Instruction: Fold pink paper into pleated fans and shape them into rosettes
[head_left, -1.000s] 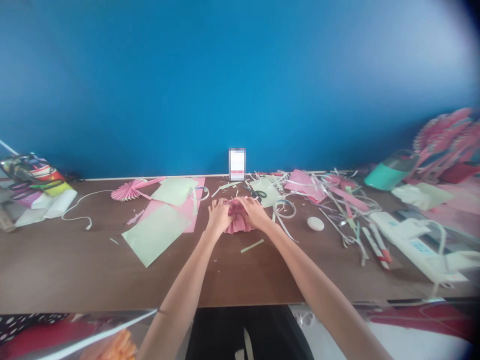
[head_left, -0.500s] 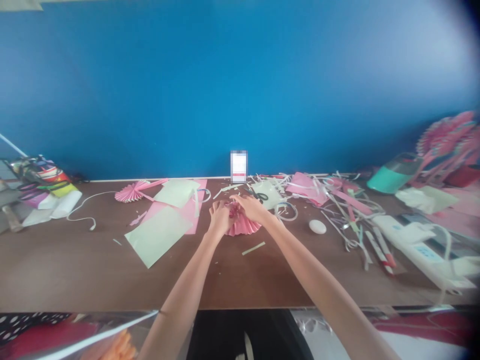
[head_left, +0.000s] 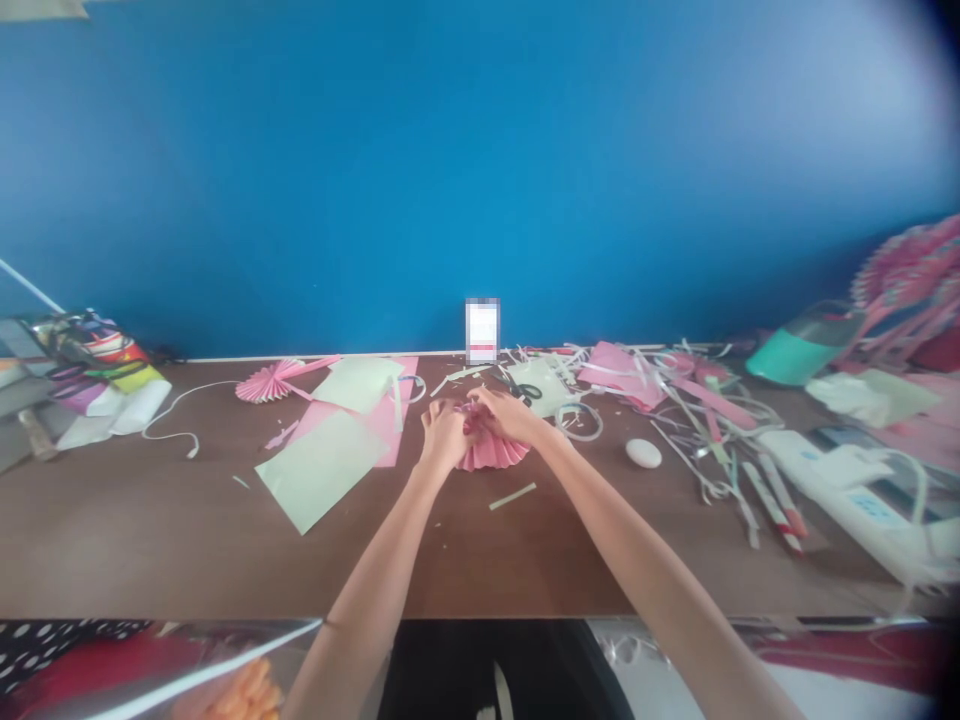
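Note:
A pink pleated paper fan [head_left: 493, 452] lies on the table in front of me, its folded edge spread toward me. My left hand [head_left: 445, 430] is closed on the fan's left side, with fingers curled over the paper. From the right, my right hand [head_left: 504, 412] grips the fan's upper part, fingers bent inward near the left fingertips. The two hands hide the fan's centre. Just behind my right hand lie dark-handled scissors [head_left: 529, 391] on pale paper. A thin pale green paper strip [head_left: 513, 496] rests nearer to me.
Pale green sheets [head_left: 322, 480] and a finished pink fan [head_left: 268, 382] lie left. A phone [head_left: 482, 332] stands against the blue wall. On the right are a tape ring [head_left: 579, 422], a white oval object [head_left: 643, 453], paper scraps, pens [head_left: 772, 505] and a power strip [head_left: 847, 500].
The view has shifted slightly, so most things sit a little further right in the picture. Both hands stay on the pink fan, with only small finger movements.

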